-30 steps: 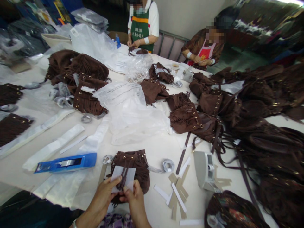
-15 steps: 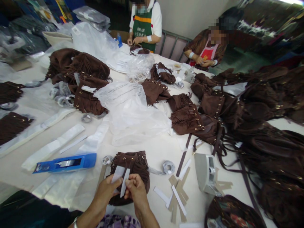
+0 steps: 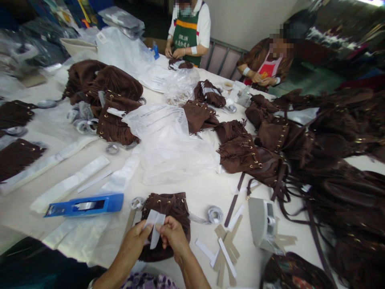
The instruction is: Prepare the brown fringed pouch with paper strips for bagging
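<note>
A small brown fringed suede bag point(image 3: 168, 208) lies at the near edge of the white table point(image 3: 198, 190). Both my hands are over its lower part. My left hand point(image 3: 135, 241) pinches one side of a white paper strip point(image 3: 155, 226), and my right hand point(image 3: 173, 237) pinches the other side, fingers curled. The strip is folded upright around something on the bag that I cannot make out.
A blue flat tool point(image 3: 86, 204), white strips point(image 3: 72, 182) and clear plastic bags point(image 3: 173, 144) lie to the left and ahead. Cut paper strips point(image 3: 225, 245) and a grey tape dispenser point(image 3: 264, 224) sit to the right. Brown bags point(image 3: 315, 160) pile at right. Two people point(image 3: 189, 32) work at the far side.
The white paper has gone from a flat sheet on the bag to a narrow folded strip between my fingers. My hands have drawn closer together and shifted slightly right.
</note>
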Motion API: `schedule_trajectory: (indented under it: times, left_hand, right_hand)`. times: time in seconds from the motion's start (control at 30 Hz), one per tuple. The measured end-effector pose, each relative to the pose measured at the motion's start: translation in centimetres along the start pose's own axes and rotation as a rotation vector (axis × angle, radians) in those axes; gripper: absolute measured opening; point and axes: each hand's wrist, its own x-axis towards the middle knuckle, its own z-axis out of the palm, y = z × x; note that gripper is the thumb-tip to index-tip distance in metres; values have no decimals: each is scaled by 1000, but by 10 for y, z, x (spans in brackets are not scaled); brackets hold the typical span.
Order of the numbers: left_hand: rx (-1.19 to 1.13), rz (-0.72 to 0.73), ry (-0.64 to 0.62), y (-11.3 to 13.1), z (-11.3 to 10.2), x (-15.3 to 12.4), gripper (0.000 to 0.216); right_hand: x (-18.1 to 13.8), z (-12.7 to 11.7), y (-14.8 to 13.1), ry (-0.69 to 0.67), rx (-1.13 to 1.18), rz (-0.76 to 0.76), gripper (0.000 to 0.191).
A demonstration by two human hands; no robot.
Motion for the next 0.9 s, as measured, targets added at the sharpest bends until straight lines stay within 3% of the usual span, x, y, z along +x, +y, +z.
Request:
schedule_trajectory:
  times: [0.2,0.4,0.63,0.83,0.9]
  left_hand:
    - [-40,26,3,-1,1,-9,41]
    - [-258,-53,-75,2,3,-11,46]
    - [-312,-84,-133,6,5,-14,51]
    - [-316,-9,15,3,15,-16,47]
    - [-292,-15,0,2,13,-18,42]
  right_hand:
    - [-1,9,6,26,103,6,48]
    - [-8,5,6,9,137,51,50]
    - [-5,5,13,23,134,36,50]
    - [7,6,37,223,-208,-166,49]
    - [10,2,43,289,-333,-214,48]
